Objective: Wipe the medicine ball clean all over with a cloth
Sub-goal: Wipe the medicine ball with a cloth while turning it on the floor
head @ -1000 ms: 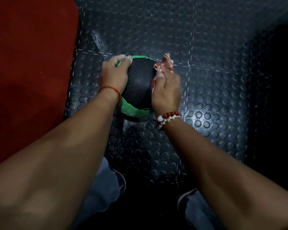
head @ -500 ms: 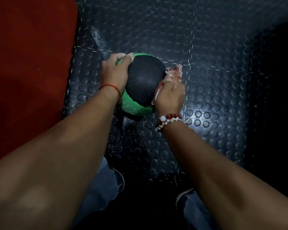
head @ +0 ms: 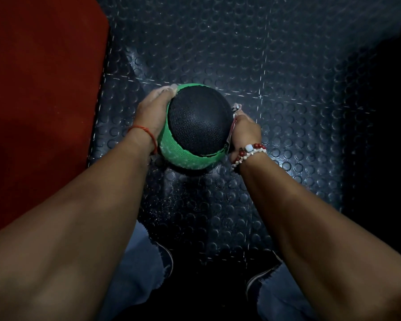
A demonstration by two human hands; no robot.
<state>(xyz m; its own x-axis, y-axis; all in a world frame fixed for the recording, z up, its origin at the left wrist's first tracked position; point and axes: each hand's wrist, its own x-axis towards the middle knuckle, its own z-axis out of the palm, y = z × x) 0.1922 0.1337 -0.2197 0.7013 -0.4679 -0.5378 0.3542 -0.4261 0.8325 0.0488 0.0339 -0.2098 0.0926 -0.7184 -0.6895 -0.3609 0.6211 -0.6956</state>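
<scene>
the right grip (head: 244,133) is sitting lower on the medicine ball (head: 198,126) than a moment ago, fingers pinching the cloth (head: 237,107) against the ball's right side. the left grip (head: 149,117) is cupping the ball's left side, fingers curled round it. the ball is resting on the studded floor (head: 287,66), with the red mat (head: 44,89) edging close on the ball's left and open floor lying right of the ball.

Gym – studded rubber flooring (head: 276,66), red mat (head: 39,89).
</scene>
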